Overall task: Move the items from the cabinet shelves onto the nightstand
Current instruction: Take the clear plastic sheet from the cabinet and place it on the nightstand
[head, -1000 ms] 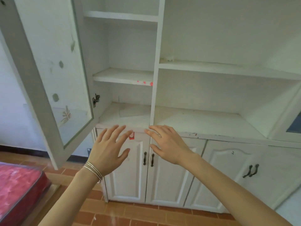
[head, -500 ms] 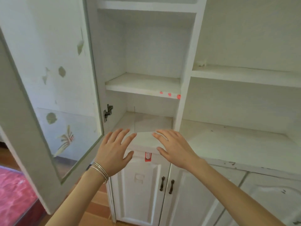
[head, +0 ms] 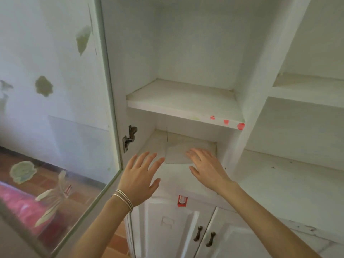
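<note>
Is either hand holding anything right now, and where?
Nothing is held: left hand and right hand are both open, fingers straight, near the lowest shelf.

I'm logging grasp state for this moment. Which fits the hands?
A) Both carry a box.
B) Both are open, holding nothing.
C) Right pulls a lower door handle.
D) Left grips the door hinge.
B: the left hand and right hand reach toward the lowest shelf, both spread flat, nothing in either.

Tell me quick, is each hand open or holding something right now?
Left hand: open, fingers spread, holding nothing.
Right hand: open, fingers straight over the flat grey sheet, holding nothing; contact cannot be told.
</note>
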